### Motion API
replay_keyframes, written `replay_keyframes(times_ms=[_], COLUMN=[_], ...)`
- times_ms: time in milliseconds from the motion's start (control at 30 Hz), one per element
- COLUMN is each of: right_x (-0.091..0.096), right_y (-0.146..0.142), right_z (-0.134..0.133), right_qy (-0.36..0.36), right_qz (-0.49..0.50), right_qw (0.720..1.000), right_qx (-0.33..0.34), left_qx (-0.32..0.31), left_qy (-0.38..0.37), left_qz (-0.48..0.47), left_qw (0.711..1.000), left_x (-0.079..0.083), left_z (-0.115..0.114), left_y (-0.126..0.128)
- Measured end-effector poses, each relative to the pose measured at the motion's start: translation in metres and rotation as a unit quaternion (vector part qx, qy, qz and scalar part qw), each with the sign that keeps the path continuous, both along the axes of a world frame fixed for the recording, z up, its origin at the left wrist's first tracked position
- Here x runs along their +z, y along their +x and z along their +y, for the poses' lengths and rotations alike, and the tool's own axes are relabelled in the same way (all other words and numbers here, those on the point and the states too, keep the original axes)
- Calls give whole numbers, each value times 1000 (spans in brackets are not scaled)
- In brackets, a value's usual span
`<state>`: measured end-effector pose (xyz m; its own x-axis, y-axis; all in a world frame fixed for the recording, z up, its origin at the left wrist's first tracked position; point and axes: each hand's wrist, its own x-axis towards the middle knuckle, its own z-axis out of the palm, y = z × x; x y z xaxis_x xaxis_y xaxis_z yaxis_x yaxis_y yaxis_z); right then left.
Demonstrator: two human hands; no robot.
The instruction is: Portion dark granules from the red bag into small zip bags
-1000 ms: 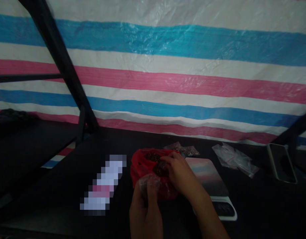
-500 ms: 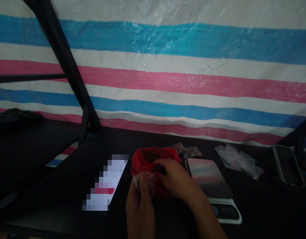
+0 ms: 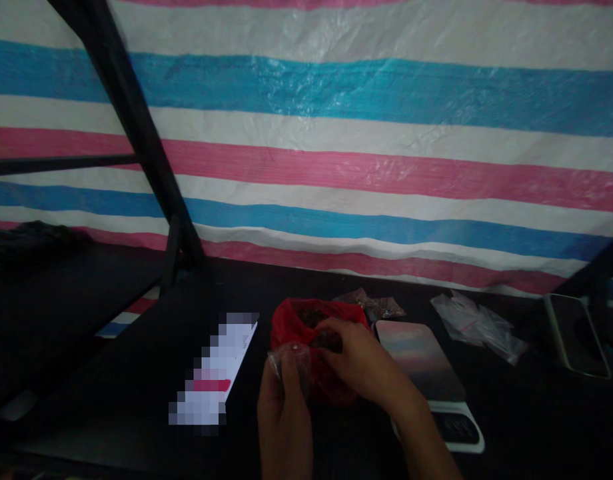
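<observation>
A red plastic bag (image 3: 285,323) stands with its mouth open, and brown, grainy stuff (image 3: 310,316) shows inside. My left hand (image 3: 286,417) pinches a small clear plastic bag (image 3: 297,360) between thumb and fingers, in front of the red bag. Over the red bag's mouth is my right hand (image 3: 364,363), its fingers curled together around something dark that I cannot make out. Right beside that hand lies a kitchen scale (image 3: 421,360) with a shiny metal plate. Its display end is partly hidden by my right forearm.
Behind the red bag lie small clear packets (image 3: 385,307) with brown contents. Flat clear bags (image 3: 476,323) and a phone (image 3: 579,333) are at the right. A bright, pixelated panel (image 3: 224,373) lies left. A dark frame post (image 3: 136,127) rises before the striped sheet (image 3: 361,93).
The red bag and both hands sit slightly farther right in the picture. My right fingers remain at the bag's mouth, and the left hand keeps hold of the clear bag.
</observation>
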<state>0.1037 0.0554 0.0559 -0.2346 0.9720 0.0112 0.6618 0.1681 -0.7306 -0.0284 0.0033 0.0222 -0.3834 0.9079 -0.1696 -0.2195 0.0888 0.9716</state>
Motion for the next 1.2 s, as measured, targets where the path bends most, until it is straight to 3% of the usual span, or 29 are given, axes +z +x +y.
replay_keyframes(times_ms=[133,300,567,733,833,1000,1200], right_x=[0,4,8,3,-1,5,27], right_y=[3,0,6,21,34,47,42], right_z=[0,-4,-8,-4,-2,-5,-15], right_qy=[-10,-3,-59,-90,-86,-68,-7], right_qz=[35,-20,37,102,148,225,262], right_qw=[999,1000,997,990,985,972,964], right_qx=[-4,0,39,24,-9,-19,-43], left_qx=[14,21,20,51,90,0,-78], left_qy=[-9,-10,-13,44,105,144,118], left_qz=[-11,-5,-36,86,222,317,354], left_qw=[1000,1000,999,994,965,937,924], left_x=[-3,-2,0,-1,-14,-35,-27], left_z=[0,-1,3,4,3,4,15], left_y=[0,-1,-2,-4,-11,-17,-5])
